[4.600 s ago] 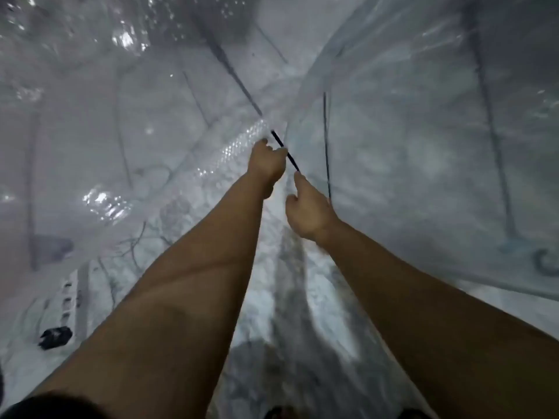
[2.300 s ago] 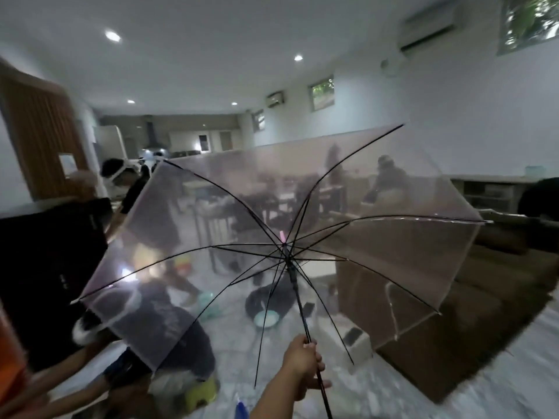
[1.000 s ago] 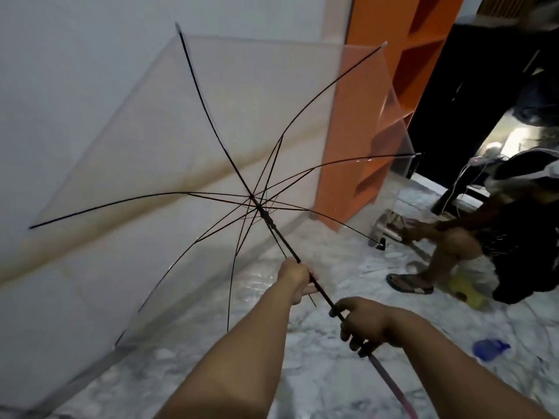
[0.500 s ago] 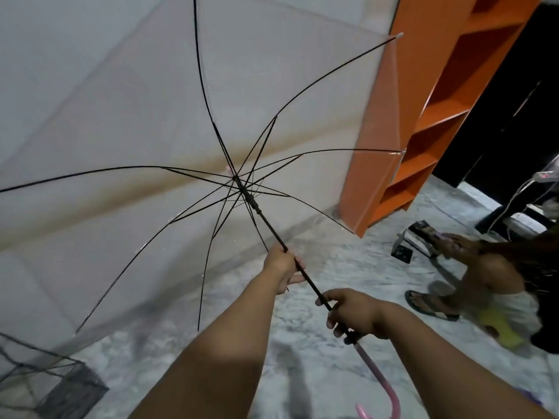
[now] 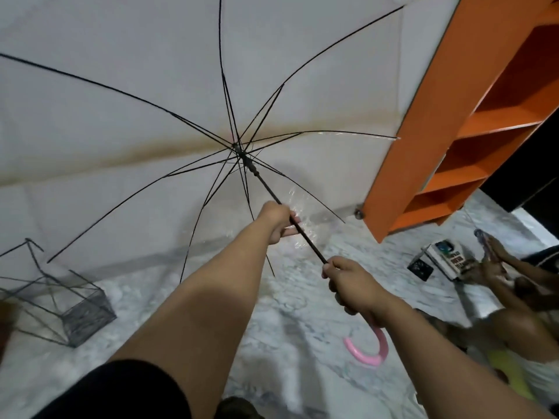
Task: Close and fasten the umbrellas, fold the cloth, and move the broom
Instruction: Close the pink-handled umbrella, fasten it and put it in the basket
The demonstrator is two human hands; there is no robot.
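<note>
A clear umbrella with black ribs is fully open in front of me, its canopy turned toward the white wall. My left hand grips the black shaft a little below the runner. My right hand is closed on the shaft's lower end, just above the pink hooked handle. No cloth or broom is in view.
A black wire basket stands on the marble floor at the left. An orange shelf unit rises at the right. A crouching person at the right reaches toward a small box on the floor.
The view has tilted down and closer to the wall; the wire basket and pink handle have come into sight. Both hands keep their grip on the shaft.
</note>
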